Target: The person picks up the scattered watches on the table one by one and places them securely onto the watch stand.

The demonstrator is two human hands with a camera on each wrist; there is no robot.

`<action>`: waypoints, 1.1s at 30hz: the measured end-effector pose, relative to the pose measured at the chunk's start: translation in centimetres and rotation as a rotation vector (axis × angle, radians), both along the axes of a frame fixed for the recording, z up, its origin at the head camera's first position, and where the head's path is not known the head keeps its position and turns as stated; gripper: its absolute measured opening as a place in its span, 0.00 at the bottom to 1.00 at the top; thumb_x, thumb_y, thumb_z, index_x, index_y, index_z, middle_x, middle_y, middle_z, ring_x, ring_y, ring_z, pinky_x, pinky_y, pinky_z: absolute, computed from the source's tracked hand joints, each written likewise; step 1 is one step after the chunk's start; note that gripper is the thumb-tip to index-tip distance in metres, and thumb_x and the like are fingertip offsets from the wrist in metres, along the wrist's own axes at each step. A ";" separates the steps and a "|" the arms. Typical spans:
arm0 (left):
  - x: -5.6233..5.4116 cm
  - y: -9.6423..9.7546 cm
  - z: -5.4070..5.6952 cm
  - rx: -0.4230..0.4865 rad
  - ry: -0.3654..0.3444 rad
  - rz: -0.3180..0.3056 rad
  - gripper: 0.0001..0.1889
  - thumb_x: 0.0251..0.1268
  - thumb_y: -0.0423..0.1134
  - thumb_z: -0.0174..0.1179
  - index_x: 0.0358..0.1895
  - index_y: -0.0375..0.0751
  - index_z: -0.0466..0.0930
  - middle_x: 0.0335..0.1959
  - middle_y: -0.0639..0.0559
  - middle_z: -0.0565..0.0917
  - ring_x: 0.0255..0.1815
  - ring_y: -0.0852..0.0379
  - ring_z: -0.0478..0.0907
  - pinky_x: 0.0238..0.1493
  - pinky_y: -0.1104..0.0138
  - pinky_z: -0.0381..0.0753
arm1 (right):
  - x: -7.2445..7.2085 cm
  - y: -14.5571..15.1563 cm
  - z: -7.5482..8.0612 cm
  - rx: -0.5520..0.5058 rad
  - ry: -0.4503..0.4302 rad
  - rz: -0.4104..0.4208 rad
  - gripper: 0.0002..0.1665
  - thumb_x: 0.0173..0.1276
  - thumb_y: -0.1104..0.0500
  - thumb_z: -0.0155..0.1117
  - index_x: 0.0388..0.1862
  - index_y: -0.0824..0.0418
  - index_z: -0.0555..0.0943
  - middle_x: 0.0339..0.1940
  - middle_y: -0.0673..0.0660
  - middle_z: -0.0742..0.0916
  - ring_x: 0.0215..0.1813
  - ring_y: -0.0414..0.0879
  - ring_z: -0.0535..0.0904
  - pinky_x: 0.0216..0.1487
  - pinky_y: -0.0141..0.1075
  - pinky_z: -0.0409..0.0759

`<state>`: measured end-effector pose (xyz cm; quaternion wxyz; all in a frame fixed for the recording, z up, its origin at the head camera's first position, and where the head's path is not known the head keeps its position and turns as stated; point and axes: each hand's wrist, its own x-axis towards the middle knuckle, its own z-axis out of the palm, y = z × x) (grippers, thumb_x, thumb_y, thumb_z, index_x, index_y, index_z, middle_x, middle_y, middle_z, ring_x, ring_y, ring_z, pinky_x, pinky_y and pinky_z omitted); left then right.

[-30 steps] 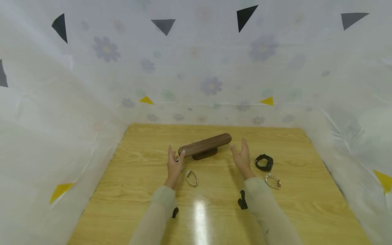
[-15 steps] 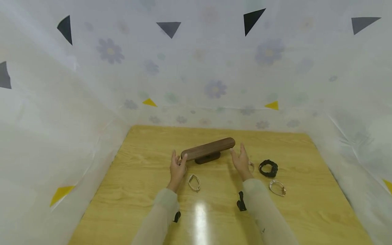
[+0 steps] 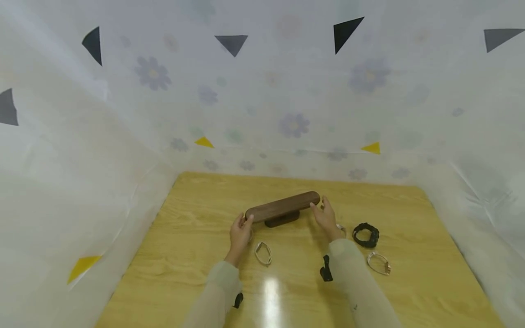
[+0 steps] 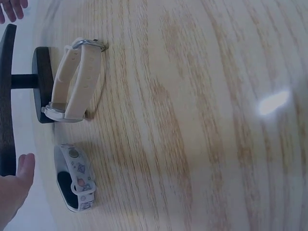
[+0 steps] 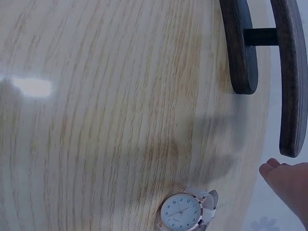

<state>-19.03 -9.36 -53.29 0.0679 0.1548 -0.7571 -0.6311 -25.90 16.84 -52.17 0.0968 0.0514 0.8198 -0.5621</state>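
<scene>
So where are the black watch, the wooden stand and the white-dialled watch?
Black watch (image 3: 373, 237): head view, right side of its loop.
Wooden stand (image 3: 283, 207): head view, middle of its top bar.
White-dialled watch (image 5: 181, 212): right wrist view, centre of its dial.

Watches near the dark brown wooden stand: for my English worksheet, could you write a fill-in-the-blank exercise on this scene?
In the head view, the chunky black watch lies to the ____ of the person's right hand.
On the round, rose-gold-rimmed watch, the numeral opposite 6 is ____.
The white patterned band has a screen coloured ____.
On the dark brown wooden stand, the number of posts joining bar to base is ____.
Missing words: right; 12; black; one.
</scene>
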 end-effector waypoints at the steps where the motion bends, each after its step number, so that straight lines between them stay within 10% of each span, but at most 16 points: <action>1: 0.0 0.0 0.0 -0.015 0.001 0.014 0.32 0.67 0.48 0.53 0.65 0.26 0.61 0.59 0.28 0.72 0.54 0.40 0.75 0.54 0.55 0.78 | 0.1 -0.1 0.1 -0.006 0.001 -0.005 0.47 0.72 0.44 0.46 0.74 0.63 0.35 0.75 0.68 0.45 0.73 0.67 0.46 0.71 0.57 0.53; 14: 0.4 1.1 -0.5 0.016 0.004 0.011 0.24 0.65 0.41 0.56 0.58 0.24 0.70 0.51 0.32 0.79 0.37 0.46 0.82 0.30 0.72 0.81 | -0.1 1.3 0.3 -0.115 -0.066 -0.093 0.34 0.74 0.58 0.44 0.72 0.70 0.47 0.74 0.68 0.53 0.75 0.62 0.47 0.74 0.51 0.52; 21: -1.7 0.2 -4.3 0.039 0.214 -0.015 0.23 0.62 0.44 0.60 0.51 0.26 0.76 0.40 0.36 0.83 0.33 0.50 0.84 0.31 0.66 0.84 | 0.6 1.4 0.8 -0.359 -0.043 -0.167 0.32 0.73 0.65 0.42 0.72 0.72 0.46 0.74 0.68 0.53 0.73 0.61 0.55 0.71 0.47 0.62; 28: -1.0 1.1 0.2 0.029 0.027 0.027 0.18 0.62 0.28 0.56 0.52 0.18 0.72 0.46 0.26 0.79 0.37 0.40 0.83 0.36 0.60 0.85 | 1.1 1.5 0.8 -0.380 -0.057 -0.226 0.34 0.72 0.68 0.41 0.73 0.70 0.43 0.73 0.70 0.55 0.67 0.58 0.64 0.69 0.47 0.64; 33: -1.4 1.1 0.5 0.032 0.018 0.050 0.17 0.61 0.28 0.56 0.51 0.20 0.73 0.45 0.27 0.79 0.35 0.41 0.83 0.35 0.61 0.85 | 1.5 1.2 0.7 -0.335 -0.063 -0.305 0.33 0.72 0.66 0.46 0.73 0.66 0.50 0.71 0.68 0.62 0.46 0.40 0.73 0.62 0.40 0.73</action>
